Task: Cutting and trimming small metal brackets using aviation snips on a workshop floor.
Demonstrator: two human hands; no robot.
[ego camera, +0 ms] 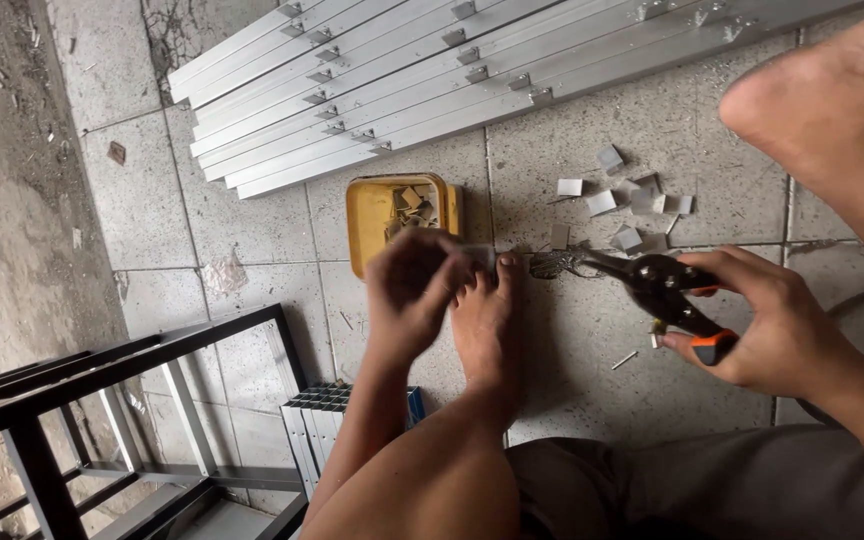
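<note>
The blurred left hand [410,292] pinches what seems a small metal piece [479,255], mostly hidden. The right hand [767,320] grips snips [642,280] lying crosswise above the floor, blades pointing left toward that piece.

Soft, even daylight fills the scene, brightest on the aluminium rails [432,70], which show mild glare. Shadows are faint, lying just below the yellow tray [372,215]. The left hand [407,290] beside the tray is motion-blurred; the frame's edges bend slightly.
</note>
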